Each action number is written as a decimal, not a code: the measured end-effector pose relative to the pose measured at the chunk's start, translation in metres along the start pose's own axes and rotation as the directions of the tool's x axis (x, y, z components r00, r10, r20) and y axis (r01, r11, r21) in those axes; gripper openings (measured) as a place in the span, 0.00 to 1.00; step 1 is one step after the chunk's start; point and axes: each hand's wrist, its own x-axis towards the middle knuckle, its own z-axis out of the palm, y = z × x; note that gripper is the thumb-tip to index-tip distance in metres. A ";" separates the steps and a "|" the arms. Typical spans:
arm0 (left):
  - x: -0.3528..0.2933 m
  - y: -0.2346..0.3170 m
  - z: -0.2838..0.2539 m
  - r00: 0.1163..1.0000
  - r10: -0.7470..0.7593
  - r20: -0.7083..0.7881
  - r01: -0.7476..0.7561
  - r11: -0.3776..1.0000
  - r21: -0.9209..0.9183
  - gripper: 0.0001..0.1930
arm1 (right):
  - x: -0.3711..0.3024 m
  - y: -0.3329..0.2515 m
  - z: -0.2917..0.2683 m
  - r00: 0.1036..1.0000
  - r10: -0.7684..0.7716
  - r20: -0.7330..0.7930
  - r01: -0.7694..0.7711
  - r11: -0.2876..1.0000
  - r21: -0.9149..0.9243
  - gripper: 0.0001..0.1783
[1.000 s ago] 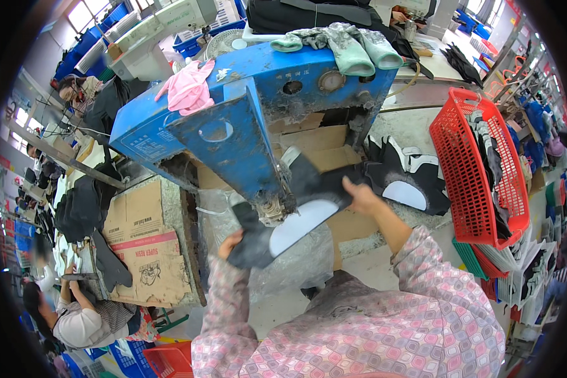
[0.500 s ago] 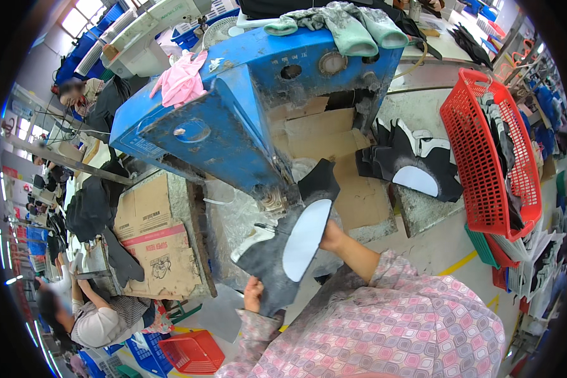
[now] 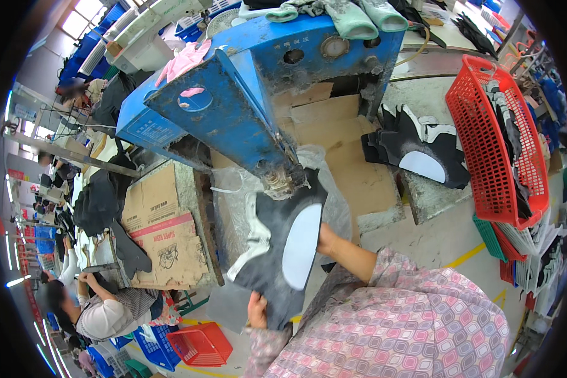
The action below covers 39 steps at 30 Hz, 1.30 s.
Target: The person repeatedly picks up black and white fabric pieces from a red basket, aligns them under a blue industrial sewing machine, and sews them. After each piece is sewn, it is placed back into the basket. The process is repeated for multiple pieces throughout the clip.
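A dark grey fabric piece (image 3: 277, 236), flat and dusty-looking, with a smooth white half-moon patch (image 3: 301, 249) and notched white trim (image 3: 249, 259) on its left side, is held below the blue machine (image 3: 217, 126). The hands are apart: the left hand (image 3: 257, 310) clamps its lower end; the right hand (image 3: 327, 240) meets its right edge, fingers hidden, grip unclear.

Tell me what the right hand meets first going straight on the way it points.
Right hand points left and slightly up in the picture: first the dark piece it holds, then probably the clear plastic sheet beyond, though depth is unclear.
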 end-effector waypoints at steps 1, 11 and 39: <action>0.003 -0.001 0.003 1.000 -0.007 0.024 0.007 1.000 -0.014 0.08 | -0.001 -0.009 0.000 0.998 -0.063 0.009 0.063 0.998 0.017 0.12; -0.029 0.012 0.002 0.992 0.020 0.125 0.014 0.963 -0.269 0.28 | -0.015 0.030 0.030 0.998 0.024 -0.063 -0.019 0.997 0.075 0.13; -0.050 -0.007 -0.004 0.998 0.025 -0.065 -0.049 0.919 -0.391 0.29 | -0.033 0.045 0.054 0.994 0.082 -0.071 -0.080 0.996 0.024 0.14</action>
